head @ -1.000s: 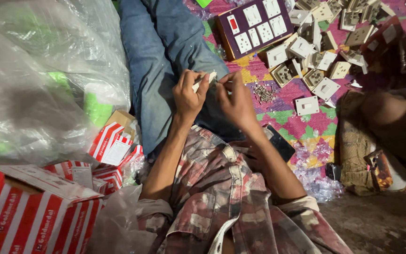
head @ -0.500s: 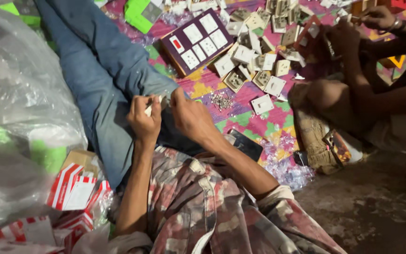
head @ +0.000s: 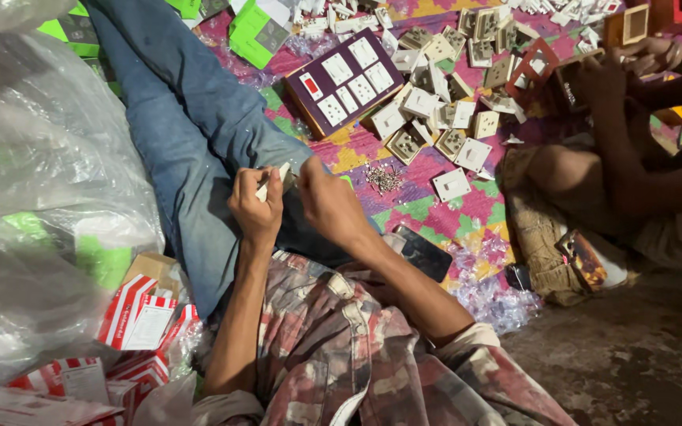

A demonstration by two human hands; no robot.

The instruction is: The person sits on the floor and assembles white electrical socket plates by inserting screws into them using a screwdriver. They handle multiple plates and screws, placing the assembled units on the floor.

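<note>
A large clear plastic sack (head: 37, 205) fills the left side of the view, running off the top, left and bottom edges; green shapes show through it but what they are cannot be made out. Beside it, a leg in blue jeans (head: 191, 134) stretches from the top edge down to the middle, and the person's plaid shirt (head: 357, 355) covers the bottom centre, so their lap is hidden. A patterned mat (head: 436, 201) in pink, green and yellow lies under everything on the right.

At the upper right a co-worker sits, cut off by the frame; only bent limbs and a hand (head: 605, 75) on a dark frame-like part show.

A purple switch panel (head: 345, 80) with white switches lies on the mat near a loose heap of white switch and socket modules (head: 451, 110). Red and white striped cartons (head: 140, 315) sit at lower left, half buried under the sack. A dark phone (head: 424, 252) lies by the right forearm, and a small pile of screws (head: 383, 177) rests on the mat just beyond the hands.

The left hand (head: 256, 207) is clenched round a small white switch part (head: 274, 180), held over the jeans; only its top edge pokes out. The right hand (head: 327, 203) meets it with fingertips pinched at the part, but the back of the hand hides exactly what they grip.
</note>
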